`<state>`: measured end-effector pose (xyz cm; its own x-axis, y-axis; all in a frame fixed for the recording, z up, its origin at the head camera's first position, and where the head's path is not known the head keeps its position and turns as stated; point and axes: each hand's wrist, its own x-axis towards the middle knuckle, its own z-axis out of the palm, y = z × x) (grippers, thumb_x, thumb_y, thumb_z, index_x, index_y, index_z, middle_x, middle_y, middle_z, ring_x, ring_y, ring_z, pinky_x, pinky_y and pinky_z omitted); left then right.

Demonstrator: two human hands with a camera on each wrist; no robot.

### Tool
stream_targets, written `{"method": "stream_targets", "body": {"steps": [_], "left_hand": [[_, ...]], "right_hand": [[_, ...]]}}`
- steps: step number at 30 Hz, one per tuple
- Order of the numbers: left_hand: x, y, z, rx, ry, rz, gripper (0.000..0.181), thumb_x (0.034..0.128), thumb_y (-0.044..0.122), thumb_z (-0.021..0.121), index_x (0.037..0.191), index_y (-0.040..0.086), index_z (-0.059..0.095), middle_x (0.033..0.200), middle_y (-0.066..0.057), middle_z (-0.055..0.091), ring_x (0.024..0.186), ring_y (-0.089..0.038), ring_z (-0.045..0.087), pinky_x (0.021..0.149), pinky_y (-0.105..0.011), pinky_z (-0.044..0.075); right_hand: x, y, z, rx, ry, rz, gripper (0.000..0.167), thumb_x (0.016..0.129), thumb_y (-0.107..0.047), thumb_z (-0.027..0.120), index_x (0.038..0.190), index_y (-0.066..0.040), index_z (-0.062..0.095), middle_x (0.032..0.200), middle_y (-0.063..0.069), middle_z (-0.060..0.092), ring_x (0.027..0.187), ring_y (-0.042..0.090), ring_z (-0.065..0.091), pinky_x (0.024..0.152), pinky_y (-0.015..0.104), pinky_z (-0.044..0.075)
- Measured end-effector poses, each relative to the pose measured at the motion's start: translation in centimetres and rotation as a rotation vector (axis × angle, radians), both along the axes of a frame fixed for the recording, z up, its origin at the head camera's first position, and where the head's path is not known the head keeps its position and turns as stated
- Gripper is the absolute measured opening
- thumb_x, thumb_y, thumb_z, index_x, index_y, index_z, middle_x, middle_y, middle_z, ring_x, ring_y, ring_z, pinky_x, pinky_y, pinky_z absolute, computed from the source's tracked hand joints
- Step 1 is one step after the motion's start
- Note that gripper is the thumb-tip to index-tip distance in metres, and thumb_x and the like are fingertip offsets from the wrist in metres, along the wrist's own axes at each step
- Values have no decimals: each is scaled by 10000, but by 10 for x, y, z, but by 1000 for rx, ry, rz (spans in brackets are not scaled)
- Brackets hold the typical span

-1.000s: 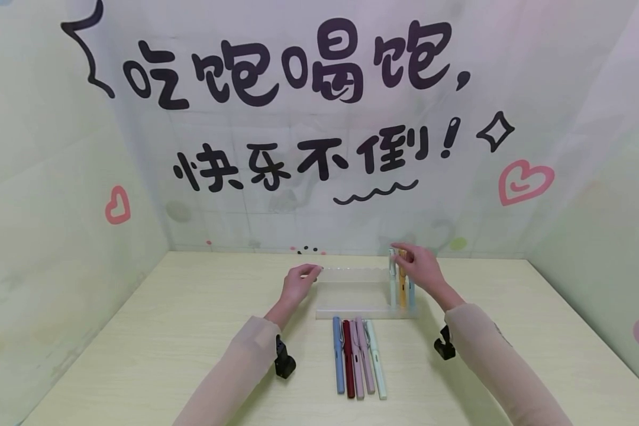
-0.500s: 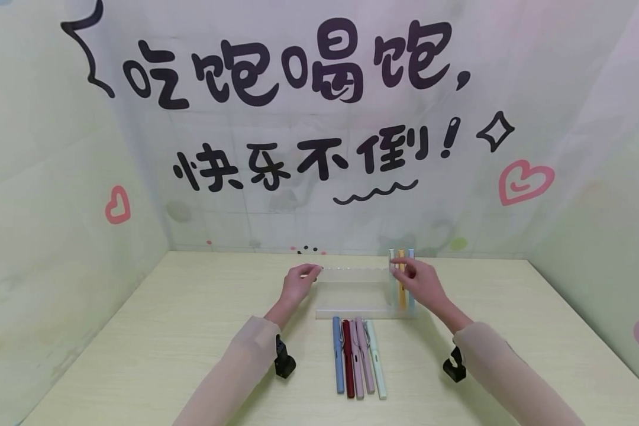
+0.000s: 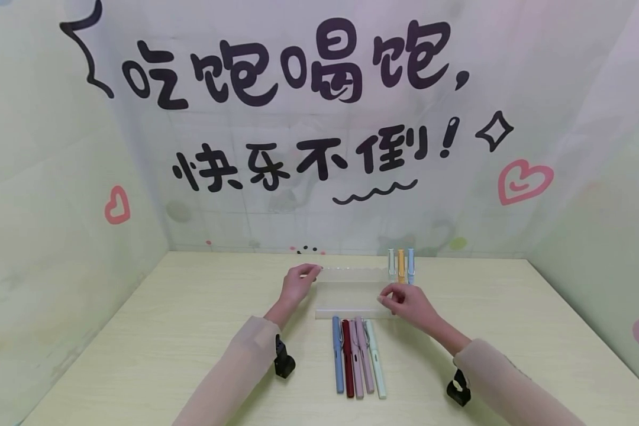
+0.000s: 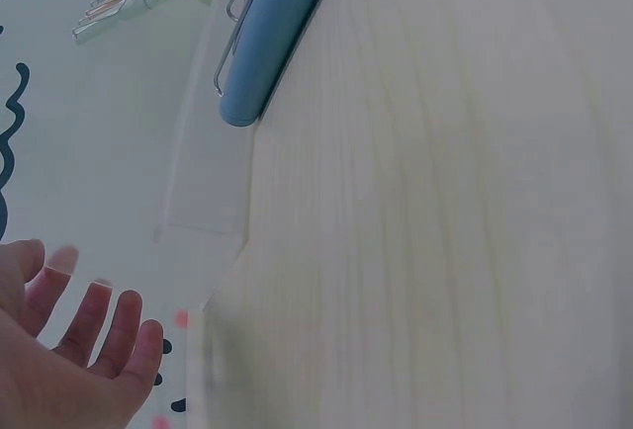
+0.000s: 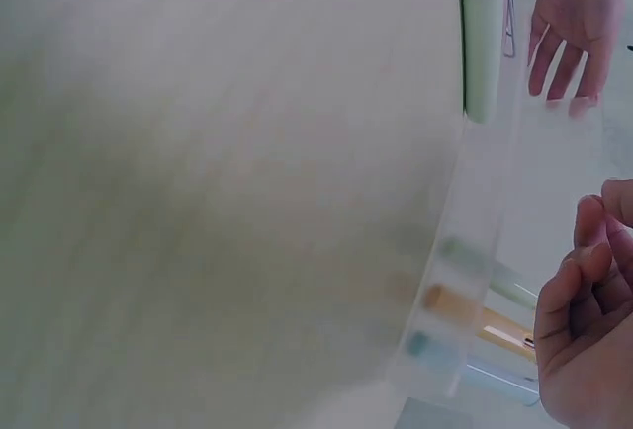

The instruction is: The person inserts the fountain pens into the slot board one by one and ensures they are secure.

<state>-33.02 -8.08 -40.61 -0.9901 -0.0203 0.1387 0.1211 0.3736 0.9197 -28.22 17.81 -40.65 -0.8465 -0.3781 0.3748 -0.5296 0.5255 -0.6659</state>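
Observation:
A clear pen holder (image 3: 351, 294) stands upright on the table. My left hand (image 3: 298, 284) pinches its upper left corner; the left wrist view has that hand (image 4: 84, 360) with some fingertips behind the clear panel. At the holder's right end stand a pale green pen (image 3: 391, 261), an orange pen (image 3: 402, 266) and a blue pen (image 3: 411, 263). Just in front of them is my right hand (image 3: 412, 305), fingers loosely curled and holding nothing. Several pens lie before the holder: blue (image 3: 338, 355), dark red (image 3: 348, 361), two light purple (image 3: 357, 361) and pale green (image 3: 377, 361).
Around the pens and holder is a pale wooden table (image 3: 191, 343). A printed cloth (image 3: 298, 231) with black lettering hangs behind it, and similar cloth covers both sides. Dark wrist-worn cameras sit at the left cuff (image 3: 284, 358) and right cuff (image 3: 459, 388).
My right hand has let go of the upright pale green pen and come down and toward me, below the pens' clips. That pen stands in the holder. My left hand has stayed put.

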Motion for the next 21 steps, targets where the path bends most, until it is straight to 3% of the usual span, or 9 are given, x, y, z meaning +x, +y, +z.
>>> {"method": "stream_targets", "body": {"steps": [7,13,21], "left_hand": [[0,0,0,-4,12,-2,278,893,246,527,1029,28,634,955,-82,607,851,-212,572,723,-340,454],[0,0,0,1,9,-1,286,890,257,531,1034,32,632,951,-79,607,852,-210,569,720,-339,453],[0,-1,-1,3,-1,-2,294,890,268,531,1039,35,629,964,-76,603,859,-207,566,721,-337,453]], "right_hand": [[9,-9,-7,80,-78,106,100,842,-149,600,862,-57,635,581,-12,545,486,67,455,433,215,369],[11,-14,-11,167,-58,180,143,826,-121,606,932,-27,626,605,-61,547,502,47,463,447,214,385],[14,-18,-13,322,-72,153,239,818,-197,623,1013,-60,604,625,-106,521,528,33,460,489,219,397]]}}
